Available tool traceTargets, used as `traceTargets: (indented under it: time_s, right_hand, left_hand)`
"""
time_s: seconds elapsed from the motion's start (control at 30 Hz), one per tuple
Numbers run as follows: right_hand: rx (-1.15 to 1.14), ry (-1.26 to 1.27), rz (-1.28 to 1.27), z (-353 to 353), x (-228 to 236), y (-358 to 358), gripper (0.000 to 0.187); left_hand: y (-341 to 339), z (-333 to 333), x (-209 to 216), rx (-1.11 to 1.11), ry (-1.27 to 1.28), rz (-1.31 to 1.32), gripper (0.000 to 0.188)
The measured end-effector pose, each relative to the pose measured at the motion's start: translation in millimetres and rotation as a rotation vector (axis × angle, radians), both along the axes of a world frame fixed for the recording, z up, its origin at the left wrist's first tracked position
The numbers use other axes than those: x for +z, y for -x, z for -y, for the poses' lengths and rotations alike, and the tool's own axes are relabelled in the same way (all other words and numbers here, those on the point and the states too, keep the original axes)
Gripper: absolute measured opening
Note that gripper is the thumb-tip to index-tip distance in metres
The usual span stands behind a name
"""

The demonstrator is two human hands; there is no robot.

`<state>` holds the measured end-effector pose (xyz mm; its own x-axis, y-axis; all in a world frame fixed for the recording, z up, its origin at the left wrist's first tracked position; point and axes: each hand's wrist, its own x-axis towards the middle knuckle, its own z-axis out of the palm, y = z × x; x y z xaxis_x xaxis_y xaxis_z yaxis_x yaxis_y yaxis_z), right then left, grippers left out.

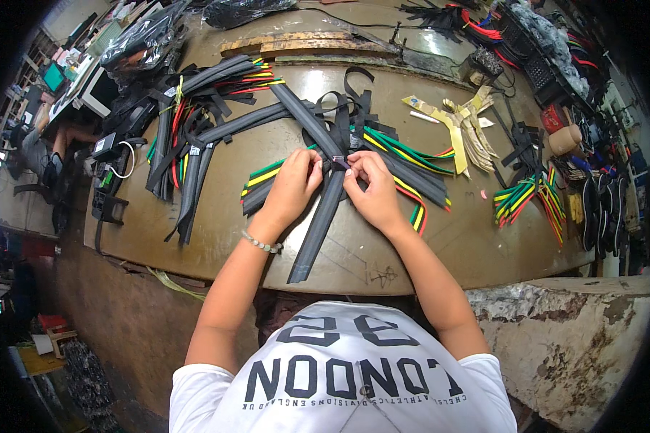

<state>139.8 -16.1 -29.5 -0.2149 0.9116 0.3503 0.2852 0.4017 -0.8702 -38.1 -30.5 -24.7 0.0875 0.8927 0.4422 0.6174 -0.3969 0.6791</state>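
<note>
My left hand (300, 182) and my right hand (372, 186) meet over the middle of the table. Both are closed in a pinch at the narrow part of a black strap (316, 227), whose wide grey-black end points toward me. A small shiny piece (340, 160) shows between the fingertips; its kind is too small to make out. Another padded black strip (300, 108) runs from there to the upper left. Beneath and beside the hands lie bundles of black straps with green, yellow and red edging (419, 184). My left wrist wears a bead bracelet (261, 244).
More black straps (188, 155) are heaped at the left, beside a black device with a white cable (108, 148). Yellowish cut pieces (469, 133) lie right of the hands, with a striped strip bundle (527, 195) farther right. Wooden bars (310, 45) lie toward the back.
</note>
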Motion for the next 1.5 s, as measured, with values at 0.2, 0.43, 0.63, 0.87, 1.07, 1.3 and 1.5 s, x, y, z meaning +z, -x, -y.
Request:
traceTargets:
  time_s: [0.2, 0.43, 0.63, 0.87, 1.07, 1.3, 1.5]
  right_hand:
    - [-0.03, -0.002, -0.16, 3, -1, 2, 0.012]
    - [-0.023, -0.091, 0.027, 2, -4, 0, 0.011]
    - [-0.036, -0.113, 0.051, 5, -1, 2, 0.013]
    - [-0.046, -0.195, 0.179, 8, 3, 5, 0.013]
    - [-0.046, 0.137, -0.188, -3, -3, -2, 0.012]
    - [0.187, 0.45, -0.574, -12, -4, -16, 0.023]
    - [0.145, 0.564, -0.791, -13, 6, -27, 0.019]
  left_hand:
    - [-4, 7, 8, 0.028, 0.006, -0.018, 0.017]
    - [-8, 9, 7, 0.056, -0.11, -0.113, 0.017]
    - [-8, 9, 3, 0.064, -0.115, -0.119, 0.009]
    - [-8, 9, 3, 0.059, -0.175, -0.128, 0.012]
    - [-3, 7, 5, 0.182, 0.176, 0.249, 0.01]
    - [4, -4, 6, -0.045, 0.387, 0.674, 0.016]
    - [-43, 22, 43, -0.201, 0.419, 0.028, 0.013]
